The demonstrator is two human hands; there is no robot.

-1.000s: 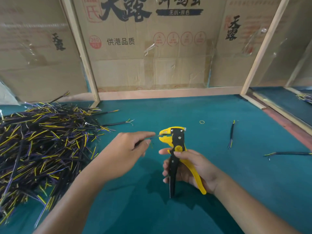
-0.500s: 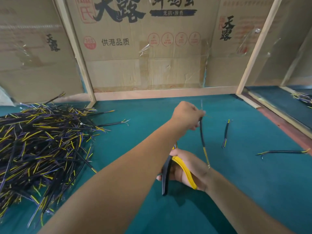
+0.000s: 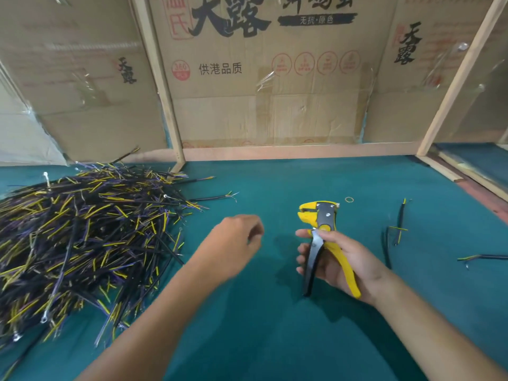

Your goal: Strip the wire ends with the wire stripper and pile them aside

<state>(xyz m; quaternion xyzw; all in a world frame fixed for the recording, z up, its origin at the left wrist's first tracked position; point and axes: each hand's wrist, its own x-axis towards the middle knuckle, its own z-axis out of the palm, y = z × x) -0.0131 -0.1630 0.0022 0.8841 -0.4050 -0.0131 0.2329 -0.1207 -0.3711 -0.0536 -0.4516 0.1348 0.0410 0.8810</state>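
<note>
Two hands over the green table [image 3: 275, 339]: my right hand [image 3: 341, 259] grips the stripper [image 3: 320, 237] upright by its handles, head up. My left hand [image 3: 233, 243] is blurred, fingers loosely curled, holding nothing I can make out. Wire pile [image 3: 82, 237] lies left; three loose wires [image 3: 398, 226] right

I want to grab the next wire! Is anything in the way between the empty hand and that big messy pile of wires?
No, nothing visible blocks it. The left hand hovers, blurred, over bare green mat, and the wire pile lies just beside it to the left. The wire stripper is gripped in the right hand, off on the other side.
</note>
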